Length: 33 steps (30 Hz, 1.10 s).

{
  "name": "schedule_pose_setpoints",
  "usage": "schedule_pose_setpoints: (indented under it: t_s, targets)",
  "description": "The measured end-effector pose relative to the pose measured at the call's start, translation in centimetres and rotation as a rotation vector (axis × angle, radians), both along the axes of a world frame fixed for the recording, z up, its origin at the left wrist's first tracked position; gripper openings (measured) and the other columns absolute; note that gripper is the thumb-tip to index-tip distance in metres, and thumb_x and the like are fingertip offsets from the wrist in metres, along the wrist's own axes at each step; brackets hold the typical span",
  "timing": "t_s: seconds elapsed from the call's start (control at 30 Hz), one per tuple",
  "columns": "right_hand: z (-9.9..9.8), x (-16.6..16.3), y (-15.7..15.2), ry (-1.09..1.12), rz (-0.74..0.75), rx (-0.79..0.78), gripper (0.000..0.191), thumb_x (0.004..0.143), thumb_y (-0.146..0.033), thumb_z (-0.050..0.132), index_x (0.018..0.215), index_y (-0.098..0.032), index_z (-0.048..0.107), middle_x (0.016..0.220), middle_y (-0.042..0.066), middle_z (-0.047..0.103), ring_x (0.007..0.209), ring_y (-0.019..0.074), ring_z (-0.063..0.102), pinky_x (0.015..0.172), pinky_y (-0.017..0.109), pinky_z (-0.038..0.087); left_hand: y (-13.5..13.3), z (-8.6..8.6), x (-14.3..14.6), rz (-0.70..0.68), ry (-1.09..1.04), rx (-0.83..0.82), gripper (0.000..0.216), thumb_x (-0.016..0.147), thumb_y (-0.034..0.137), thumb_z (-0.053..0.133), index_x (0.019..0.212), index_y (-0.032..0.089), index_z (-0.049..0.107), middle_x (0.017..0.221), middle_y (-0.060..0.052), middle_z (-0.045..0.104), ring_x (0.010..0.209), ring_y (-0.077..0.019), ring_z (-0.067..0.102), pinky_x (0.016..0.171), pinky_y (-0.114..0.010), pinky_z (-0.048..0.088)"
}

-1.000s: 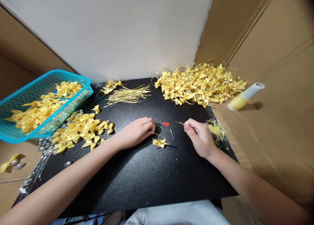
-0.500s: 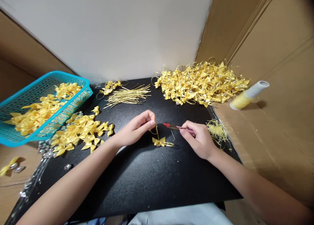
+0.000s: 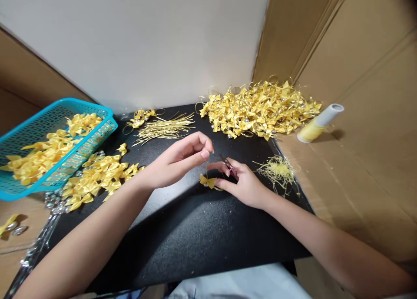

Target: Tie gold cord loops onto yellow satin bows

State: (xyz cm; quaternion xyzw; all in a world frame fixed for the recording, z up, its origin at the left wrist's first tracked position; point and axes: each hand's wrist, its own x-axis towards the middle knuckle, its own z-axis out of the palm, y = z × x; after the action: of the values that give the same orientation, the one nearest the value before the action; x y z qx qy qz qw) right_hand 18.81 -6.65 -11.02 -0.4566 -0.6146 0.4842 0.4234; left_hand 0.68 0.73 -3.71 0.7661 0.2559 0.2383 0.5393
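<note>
My left hand hovers above the black mat with thumb and forefinger pinched on the thin gold cord of a small yellow bow. The bow lies on the mat just below. My right hand rests beside the bow, its thumb touching it, and grips small scissors with a red handle, mostly hidden by the fingers.
A teal basket of yellow bows stands at the left, with loose bows beside it. Gold cord pieces lie at the back. A big heap of finished bows, a thread spool and yellow trimmings are at the right. Cardboard walls surround.
My left hand rose from the mat, pulling the bow's cord upward. My right hand slid left with the scissors until it touched the bow.
</note>
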Motion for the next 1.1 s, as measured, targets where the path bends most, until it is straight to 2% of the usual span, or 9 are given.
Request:
schedule_pose_setpoints:
  t_s: [0.1, 0.17, 0.3, 0.4, 0.5, 0.6, 0.7, 0.83, 1.1]
  targets:
    - [-0.2, -0.2, 0.0, 0.113, 0.037, -0.052, 0.033, 0.078, -0.027, 0.065, 0.069, -0.024, 0.033, 0.092, 0.002, 0.069, 0.093, 0.0168, 0.063, 0.085, 0.035, 0.049, 0.1, 0.7, 0.4, 0.016, 0.015, 0.043, 0.014, 0.093, 0.030, 0.053, 0.089, 0.017, 0.053, 0.075, 0.001, 0.048, 0.065, -0.0086, 0.043, 0.060, -0.019, 0.039]
    - [-0.3, -0.2, 0.0, 0.099, 0.003, -0.032, 0.037, 0.078, -0.028, 0.064, 0.068, -0.024, 0.029, 0.090, 0.002, 0.069, 0.087, 0.0158, 0.063, 0.082, 0.034, 0.049, 0.2, 1.1, 0.4, 0.024, 0.036, 0.087, 0.015, 0.093, 0.032, 0.053, 0.089, 0.017, 0.054, 0.075, 0.000, 0.050, 0.065, -0.0088, 0.044, 0.060, -0.020, 0.040]
    - [-0.1, 0.8, -0.1, -0.100, -0.098, 0.114, 0.029, 0.085, -0.042, 0.055, 0.071, -0.023, 0.039, 0.071, -0.001, 0.061, 0.066, 0.0138, 0.057, 0.066, 0.029, 0.044, 0.4, 2.0, 0.1, 0.065, 0.108, 0.279, 0.015, 0.093, 0.031, 0.053, 0.092, 0.016, 0.056, 0.079, -0.002, 0.054, 0.069, -0.0099, 0.047, 0.062, -0.021, 0.041]
    - [0.1, 2.1, -0.2, -0.410, -0.076, 0.180, 0.032, 0.091, -0.048, 0.043, 0.075, -0.020, 0.050, 0.069, 0.002, 0.062, 0.061, 0.0152, 0.057, 0.057, 0.028, 0.035, 0.5, 2.3, -0.2, 0.073, 0.196, 0.405, 0.015, 0.094, 0.029, 0.050, 0.095, 0.016, 0.057, 0.078, -0.002, 0.054, 0.067, -0.0101, 0.047, 0.061, -0.021, 0.040]
    - [0.1, 2.8, -0.4, -0.727, -0.066, 0.171, 0.035, 0.092, -0.047, 0.045, 0.074, -0.020, 0.057, 0.070, 0.003, 0.067, 0.062, 0.0174, 0.060, 0.054, 0.028, 0.027, 0.5, 2.3, -0.4, 0.061, 0.228, 0.456, 0.015, 0.094, 0.027, 0.048, 0.097, 0.016, 0.058, 0.079, -0.002, 0.055, 0.067, -0.0100, 0.047, 0.060, -0.021, 0.040]
    - [-0.1, 2.7, -0.5, -0.886, -0.060, 0.193, 0.036, 0.093, -0.048, 0.045, 0.077, -0.021, 0.062, 0.069, 0.004, 0.069, 0.061, 0.0184, 0.062, 0.052, 0.028, 0.022, 0.4, 2.0, -0.6, 0.075, 0.219, 0.470, 0.015, 0.094, 0.027, 0.048, 0.098, 0.016, 0.058, 0.081, -0.003, 0.055, 0.069, -0.0102, 0.048, 0.061, -0.021, 0.041]
    - [-0.2, 2.4, -0.6, -0.949, -0.069, 0.198, 0.038, 0.093, -0.049, 0.044, 0.077, -0.021, 0.064, 0.070, 0.005, 0.070, 0.059, 0.0189, 0.062, 0.051, 0.029, 0.019, 0.1, 1.9, -0.9, 0.095, 0.187, 0.449, 0.015, 0.093, 0.027, 0.050, 0.096, 0.016, 0.059, 0.079, -0.002, 0.054, 0.068, -0.0102, 0.048, 0.060, -0.021, 0.041]
    - [-0.2, 2.1, -0.7, -0.954, -0.049, 0.192, 0.039, 0.093, -0.050, 0.045, 0.075, -0.021, 0.063, 0.071, 0.005, 0.071, 0.058, 0.0183, 0.062, 0.052, 0.028, 0.019, -0.7, 2.3, -1.3, 0.112, 0.125, 0.416, 0.010, 0.093, 0.023, 0.051, 0.095, 0.016, 0.058, 0.080, -0.001, 0.054, 0.068, -0.0094, 0.048, 0.060, -0.021, 0.040]
    - [-0.4, 2.1, -1.4, -0.930, 0.010, 0.257, 0.039, 0.091, -0.050, 0.048, 0.069, -0.019, 0.059, 0.064, 0.003, 0.067, 0.057, 0.0157, 0.059, 0.054, 0.026, 0.021, -1.9, 3.0, -2.1, 0.027, 0.065, 0.335, 0.005, 0.094, 0.019, 0.050, 0.095, 0.018, 0.055, 0.072, 0.003, 0.047, 0.060, -0.0068, 0.040, 0.053, -0.019, 0.035]
